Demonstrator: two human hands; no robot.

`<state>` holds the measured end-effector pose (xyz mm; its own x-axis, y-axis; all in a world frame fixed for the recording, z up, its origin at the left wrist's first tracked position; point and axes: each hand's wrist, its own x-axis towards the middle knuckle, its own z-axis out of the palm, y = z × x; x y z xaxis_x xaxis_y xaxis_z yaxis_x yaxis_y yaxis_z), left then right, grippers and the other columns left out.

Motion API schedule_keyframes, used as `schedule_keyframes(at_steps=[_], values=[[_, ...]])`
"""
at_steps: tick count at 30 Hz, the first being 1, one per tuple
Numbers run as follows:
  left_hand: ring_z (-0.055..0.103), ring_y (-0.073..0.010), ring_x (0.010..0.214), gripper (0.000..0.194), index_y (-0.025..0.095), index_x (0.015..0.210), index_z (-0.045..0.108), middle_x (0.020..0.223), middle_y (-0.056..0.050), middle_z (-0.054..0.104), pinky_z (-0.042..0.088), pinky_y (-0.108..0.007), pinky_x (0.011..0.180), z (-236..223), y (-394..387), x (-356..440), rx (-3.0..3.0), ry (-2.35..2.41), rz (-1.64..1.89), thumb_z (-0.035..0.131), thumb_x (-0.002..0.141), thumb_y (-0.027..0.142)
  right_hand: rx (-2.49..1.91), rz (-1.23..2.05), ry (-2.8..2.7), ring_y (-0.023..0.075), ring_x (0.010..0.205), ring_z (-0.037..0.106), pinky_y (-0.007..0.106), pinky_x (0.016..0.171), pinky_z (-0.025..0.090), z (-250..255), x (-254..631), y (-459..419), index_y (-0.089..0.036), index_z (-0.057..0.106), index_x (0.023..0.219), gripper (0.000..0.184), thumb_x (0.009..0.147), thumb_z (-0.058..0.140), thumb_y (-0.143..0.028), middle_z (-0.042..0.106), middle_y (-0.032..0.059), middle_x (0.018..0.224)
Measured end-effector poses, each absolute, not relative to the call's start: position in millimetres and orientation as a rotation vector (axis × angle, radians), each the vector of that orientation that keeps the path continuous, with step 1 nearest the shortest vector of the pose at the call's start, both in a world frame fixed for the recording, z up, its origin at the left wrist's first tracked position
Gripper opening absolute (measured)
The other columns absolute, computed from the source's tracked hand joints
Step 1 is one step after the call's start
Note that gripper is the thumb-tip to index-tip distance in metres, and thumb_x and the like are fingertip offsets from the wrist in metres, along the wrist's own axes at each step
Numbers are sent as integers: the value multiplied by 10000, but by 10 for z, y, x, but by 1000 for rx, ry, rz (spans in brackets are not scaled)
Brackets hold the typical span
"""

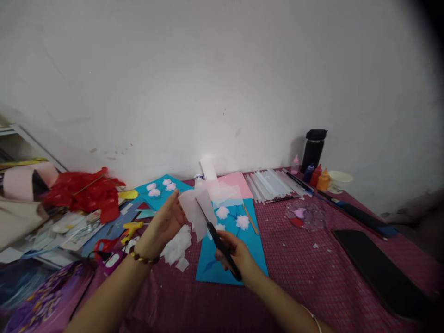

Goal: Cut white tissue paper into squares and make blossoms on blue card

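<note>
My left hand (173, 217) is closed on the edge of a thin white sheet of tissue paper (194, 208), held up above the table. In my right hand (232, 252) is a pair of scissors (222, 245) with black handles; the blades lie against the tissue paper and point up and left. Beneath my hands, a blue sheet (229, 268) carries white-pink paper flowers (242, 222). Cut white paper pieces (177, 245) lie heaped below my left hand. A second blue sheet with pink flowers (154, 192) lies farther back on the left.
On the left are a yellow glue gun (132, 229), a red plastic bag (86, 189) and piled supplies. Glue sticks (268, 184), paint bottles (315, 175), a black flask (314, 148), a white bowl (340, 179), a clear palette (305, 215) and a black slab (378, 268) stand or lie right.
</note>
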<state>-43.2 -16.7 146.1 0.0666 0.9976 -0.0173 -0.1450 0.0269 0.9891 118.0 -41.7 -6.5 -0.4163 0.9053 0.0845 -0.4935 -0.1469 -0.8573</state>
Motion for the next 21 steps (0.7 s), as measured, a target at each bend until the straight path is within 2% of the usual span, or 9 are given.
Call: schedule_keyframes(at_steps=[3, 5, 7, 10, 15, 21], values=[[658, -217, 704, 514, 164, 988, 670, 843, -96, 715, 522, -325, 617, 1371, -186, -424, 998, 998, 1128, 499, 811, 615, -608, 1721, -1091, 52, 442, 392, 191, 393, 268, -60, 1180, -422, -209, 610, 1081, 560, 598, 813, -404, 467, -86, 604], [656, -198, 690, 382, 166, 927, 683, 816, -77, 721, 525, -314, 646, 1337, -175, -427, 1000, 1017, 1186, 610, 787, 514, -617, 1694, -1136, 62, 484, 388, 202, 429, 280, -65, 1189, -427, -213, 605, 1087, 552, 616, 809, -417, 440, -82, 616], [650, -168, 669, 225, 167, 867, 688, 784, -46, 722, 522, -286, 661, 1314, -143, -432, 1040, 1040, 1267, 723, 727, 339, -591, 1664, -1195, 76, 538, 401, 218, 475, 304, -57, 1218, -434, -221, 584, 1108, 554, 650, 791, -452, 433, -72, 650], [644, -142, 648, 197, 161, 837, 691, 762, -19, 720, 520, -263, 658, 1278, -86, -433, 1066, 1057, 1329, 773, 667, 216, -465, 1690, -1306, 97, 616, 442, 249, 562, 360, 3, 1303, -450, -221, 515, 1178, 594, 724, 711, -549, 465, -44, 729], [642, -132, 641, 207, 153, 843, 696, 758, -16, 720, 516, -248, 646, 1145, -65, -413, 1080, 1024, 1270, 782, 661, 204, -370, 1756, -1390, 117, 670, 483, 280, 631, 370, 118, 1421, -469, -187, 459, 1231, 635, 796, 590, -629, 515, 4, 818], [608, -136, 605, 258, 135, 862, 685, 741, -33, 700, 479, -246, 592, 956, -136, -344, 1078, 1011, 1187, 783, 660, 262, -415, 1709, -1407, 113, 645, 446, 272, 600, 371, 70, 1376, -420, -211, 444, 1226, 639, 779, 603, -639, 468, -21, 777]])
